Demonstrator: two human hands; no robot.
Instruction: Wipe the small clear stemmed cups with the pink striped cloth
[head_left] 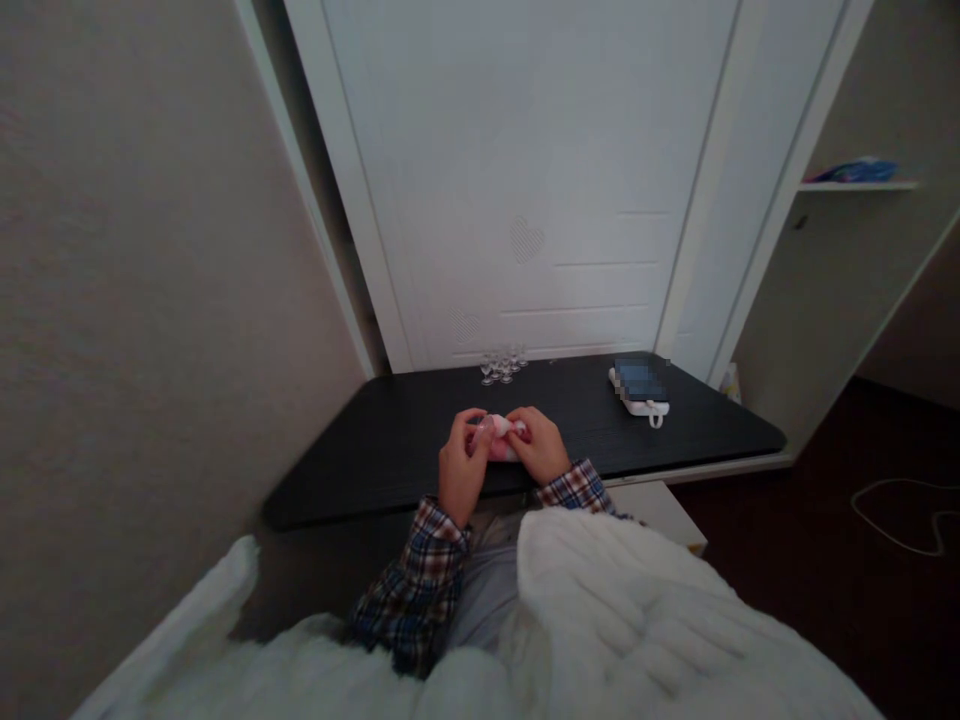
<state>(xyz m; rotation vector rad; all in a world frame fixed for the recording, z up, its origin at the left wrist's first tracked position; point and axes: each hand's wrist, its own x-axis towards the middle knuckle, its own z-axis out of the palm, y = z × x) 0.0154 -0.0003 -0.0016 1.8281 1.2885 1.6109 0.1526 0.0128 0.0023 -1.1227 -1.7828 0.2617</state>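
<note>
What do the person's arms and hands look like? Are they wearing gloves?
No gloves: the left hand and right hand are bare. Both arms wear long plaid cloth sleeves, the left one and the right one, checked in dark blue and reddish brown with whitish lines. The picture is too small to tell about rings.

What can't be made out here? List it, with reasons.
All in the head view:
Pink-and-white item: partly hidden by left hand and right hand.
Dark screen: pixelated.
Clear stemmed pieces: too small, overlapping to count.
Blue item: blurred.
White cable: cut off by right edge.
</note>
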